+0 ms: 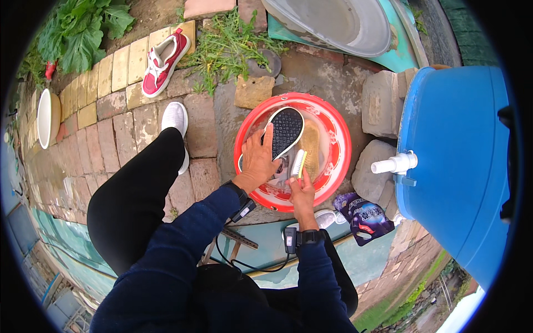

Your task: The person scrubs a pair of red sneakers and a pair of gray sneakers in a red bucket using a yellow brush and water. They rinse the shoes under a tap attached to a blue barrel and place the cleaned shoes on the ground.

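Observation:
A red and white basin (244, 129) sits on the wet ground in front of me, with cloudy water in it. My left hand (259, 158) grips a shoe (287, 129) inside it, turned so that the black patterned sole with its white edge faces up. In my right hand (302, 197) is a scrubbing brush (298, 162) with white bristles and a yellow edge, held beside the shoe but apart from the sole. A tan oblong object (312, 145) lies along the basin's right side; its kind is unclear.
On the right stands a large blue water barrel (455, 139) with a white tap (394, 164), near stone blocks (382, 105). A purple detergent pouch (363, 217) lies below. A red sneaker (165, 62) rests on the bricks at upper left; a grey tub (338, 25) lies behind.

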Tool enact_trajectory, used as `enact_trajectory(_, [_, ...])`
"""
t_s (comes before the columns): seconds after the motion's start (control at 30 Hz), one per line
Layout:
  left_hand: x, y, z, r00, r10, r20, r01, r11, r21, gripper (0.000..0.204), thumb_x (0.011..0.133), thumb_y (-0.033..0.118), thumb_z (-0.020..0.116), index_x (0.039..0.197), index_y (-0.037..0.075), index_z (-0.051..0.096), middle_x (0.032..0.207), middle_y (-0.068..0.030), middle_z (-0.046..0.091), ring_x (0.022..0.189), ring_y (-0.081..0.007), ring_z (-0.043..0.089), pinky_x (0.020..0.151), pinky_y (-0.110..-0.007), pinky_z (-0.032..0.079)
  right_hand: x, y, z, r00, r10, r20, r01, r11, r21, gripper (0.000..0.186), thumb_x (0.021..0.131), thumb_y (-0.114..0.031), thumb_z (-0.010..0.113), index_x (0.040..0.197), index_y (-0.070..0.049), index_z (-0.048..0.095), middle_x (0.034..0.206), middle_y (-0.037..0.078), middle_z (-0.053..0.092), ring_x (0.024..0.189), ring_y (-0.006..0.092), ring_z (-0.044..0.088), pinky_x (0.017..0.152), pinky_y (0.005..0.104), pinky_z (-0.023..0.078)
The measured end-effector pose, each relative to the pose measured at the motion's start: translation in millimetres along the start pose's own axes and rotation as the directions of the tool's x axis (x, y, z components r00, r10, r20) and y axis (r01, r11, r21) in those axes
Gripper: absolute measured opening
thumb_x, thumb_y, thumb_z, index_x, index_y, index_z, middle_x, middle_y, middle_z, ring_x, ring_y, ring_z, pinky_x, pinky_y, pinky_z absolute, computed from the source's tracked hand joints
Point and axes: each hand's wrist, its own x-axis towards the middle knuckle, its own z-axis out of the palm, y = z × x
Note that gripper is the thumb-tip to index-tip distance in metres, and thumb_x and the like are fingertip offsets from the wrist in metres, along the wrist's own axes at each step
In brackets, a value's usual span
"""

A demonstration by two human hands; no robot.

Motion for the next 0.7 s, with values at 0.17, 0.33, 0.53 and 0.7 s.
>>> enact_trajectory(0.17, [4.9, -14.9, 27.4, 0.995, 0.090, 0.051, -0.098, 0.979, 0.181, 0.101, 0.075, 0.035, 0.079, 0.153, 0.000, 0.024, 0.151, -0.0266, 0.032, 0.130, -0.0393, 0.041, 0.103, -0.050, 0.035, 25.3, 11.2, -5.3, 0.997, -0.061, -0.051, 0.058, 0.996, -0.072, 0.035, 0.100, -0.018, 0.057, 0.133, -0.008, 0.053, 0.075, -0.004, 0.054, 0.051, 0.0022, 0.040, 0.042, 0.0203, 0.031])
enact_trajectory(0.33, [0.2, -16.8, 54.5, 0.991, 0.128, 0.035, -0.132, 0.929, 0.345, 0.094, 0.080, 0.044, 0.073, 0.152, 0.003, 0.029, 0.155, -0.0251, 0.028, 0.130, -0.0378, 0.040, 0.102, -0.053, 0.034, 39.8, 21.8, -16.2, 0.997, 0.066, -0.031, -0.069, 0.989, -0.128, 0.025, 0.097, -0.014, 0.061, 0.118, 0.000, 0.058, 0.089, 0.002, 0.060, 0.082, 0.0088, 0.052, 0.074, 0.0254, 0.045])
enact_trajectory(0.53, [6.1, -18.3, 73.9, 0.992, 0.070, 0.103, -0.108, 0.897, 0.428, 0.096, 0.079, 0.044, 0.074, 0.153, 0.004, 0.028, 0.154, -0.0244, 0.029, 0.124, -0.0367, 0.045, 0.101, -0.054, 0.036, 39.7, 36.3, -23.0, 0.999, 0.012, 0.048, -0.006, 0.993, -0.117, 0.024, 0.096, -0.012, 0.062, 0.113, 0.003, 0.057, 0.088, 0.004, 0.061, 0.080, 0.0094, 0.053, 0.073, 0.0261, 0.045])
enact_trajectory(0.7, [7.1, -24.3, 83.9, 0.991, 0.096, 0.096, -0.129, 0.885, 0.448, 0.097, 0.078, 0.045, 0.075, 0.154, 0.007, 0.028, 0.154, -0.0231, 0.030, 0.117, -0.0352, 0.048, 0.098, -0.055, 0.039, 34.8, 31.7, -18.6, 0.998, 0.024, 0.062, -0.021, 0.998, -0.053, 0.022, 0.095, -0.011, 0.061, 0.112, 0.003, 0.058, 0.084, 0.004, 0.061, 0.078, 0.0093, 0.053, 0.070, 0.0268, 0.046])
